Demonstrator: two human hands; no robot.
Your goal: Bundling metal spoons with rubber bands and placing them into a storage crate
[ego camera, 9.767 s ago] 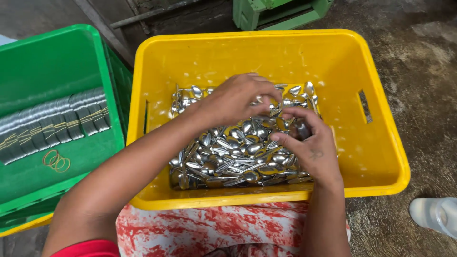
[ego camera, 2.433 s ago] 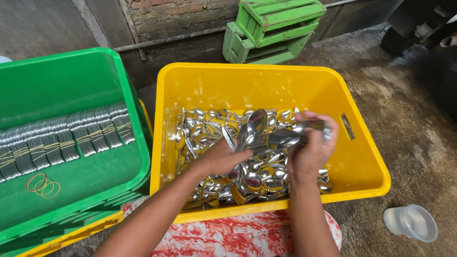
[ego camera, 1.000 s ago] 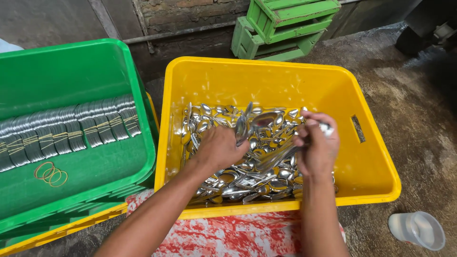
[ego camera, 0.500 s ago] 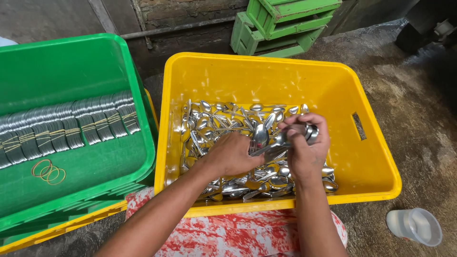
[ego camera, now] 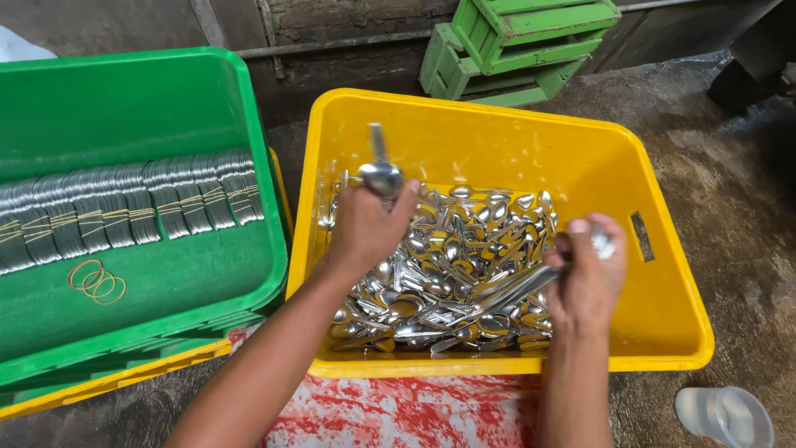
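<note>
A: How is the single spoon carried?
B: It is pinched in the left hand above the yellow crate.
A: And the bundle?
B: It is clamped in the closed right hand; handles should be kept aligned.

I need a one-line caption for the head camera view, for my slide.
Left hand lifts one spoon and right hand grips a bundle of spoons over a yellow crate.

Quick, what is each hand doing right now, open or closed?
Left hand: closed, holding one spoon upright.
Right hand: closed around a bunch of spoons.
</note>
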